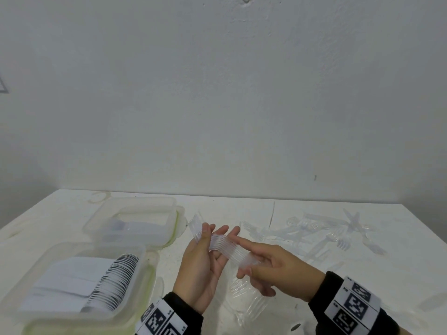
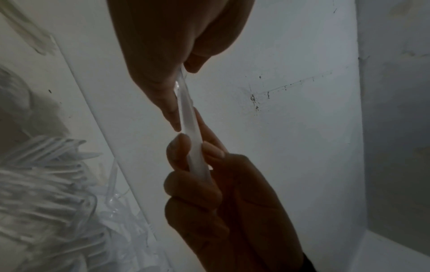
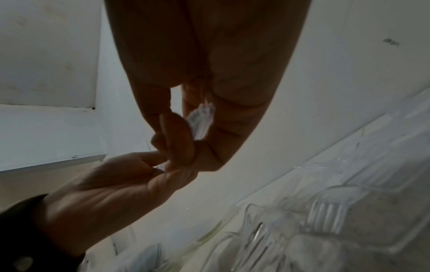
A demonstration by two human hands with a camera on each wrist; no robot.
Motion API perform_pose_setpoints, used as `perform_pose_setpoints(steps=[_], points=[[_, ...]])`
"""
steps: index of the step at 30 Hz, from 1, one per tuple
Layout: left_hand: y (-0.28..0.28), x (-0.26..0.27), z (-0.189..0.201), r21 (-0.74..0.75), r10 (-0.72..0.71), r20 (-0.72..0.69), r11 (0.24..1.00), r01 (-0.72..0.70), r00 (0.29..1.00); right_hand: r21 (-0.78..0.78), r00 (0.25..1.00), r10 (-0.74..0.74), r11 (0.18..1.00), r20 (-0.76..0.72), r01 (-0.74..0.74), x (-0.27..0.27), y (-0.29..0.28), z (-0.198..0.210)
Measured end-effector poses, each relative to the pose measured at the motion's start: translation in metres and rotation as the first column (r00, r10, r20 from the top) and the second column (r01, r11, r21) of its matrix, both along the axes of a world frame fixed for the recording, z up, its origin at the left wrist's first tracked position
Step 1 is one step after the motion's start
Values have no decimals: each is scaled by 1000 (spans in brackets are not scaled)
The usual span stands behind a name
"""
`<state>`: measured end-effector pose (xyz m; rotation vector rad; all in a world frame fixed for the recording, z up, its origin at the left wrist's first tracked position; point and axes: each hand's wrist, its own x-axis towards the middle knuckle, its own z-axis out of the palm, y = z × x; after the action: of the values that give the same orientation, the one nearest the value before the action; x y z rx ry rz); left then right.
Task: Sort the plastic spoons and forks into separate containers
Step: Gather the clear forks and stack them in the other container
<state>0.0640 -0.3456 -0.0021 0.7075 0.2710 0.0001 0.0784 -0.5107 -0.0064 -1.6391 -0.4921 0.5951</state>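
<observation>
A nested stack of clear plastic forks [image 1: 225, 247] hangs above the table [image 1: 302, 286], held at both ends. My left hand [image 1: 205, 250] pinches the tine end, thumb on top and fingers behind. My right hand [image 1: 251, 264] grips the handle end, with its index finger lying along the stack. The left wrist view shows the stack [image 2: 189, 119] edge-on between my left hand [image 2: 163, 82] and right hand [image 2: 197, 184]. In the right wrist view the handle ends [image 3: 201, 121] poke out of my right hand [image 3: 186, 114]. The near-left container [image 1: 135, 286] holds stacked spoons [image 1: 113, 284].
A second clear container [image 1: 169, 228] stands behind the first, with cutlery whose kind I cannot tell. Loose clear forks [image 1: 333, 235] are scattered across the right of the table. Crumpled clear packaging [image 1: 249, 303] lies under my hands. A white wall rises behind the table.
</observation>
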Motion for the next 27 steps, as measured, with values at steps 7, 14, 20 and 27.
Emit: perform_pose_setpoints(steps=[7,14,20,27], points=[[13,10,6,176,94,10,980,-94,996,-32,993,112,993,24,-112,4,-2,10],[38,17,26,471,130,4,874,-117,991,-112,968,-10,993,252,40,17,11,32],[77,22,48,653,9,-1,757,-6,1000,-13,991,69,998,113,-68,41,28,49],[131,19,66,825,-156,28,562,65,987,27,981,192,981,2,-192,63,55,63]])
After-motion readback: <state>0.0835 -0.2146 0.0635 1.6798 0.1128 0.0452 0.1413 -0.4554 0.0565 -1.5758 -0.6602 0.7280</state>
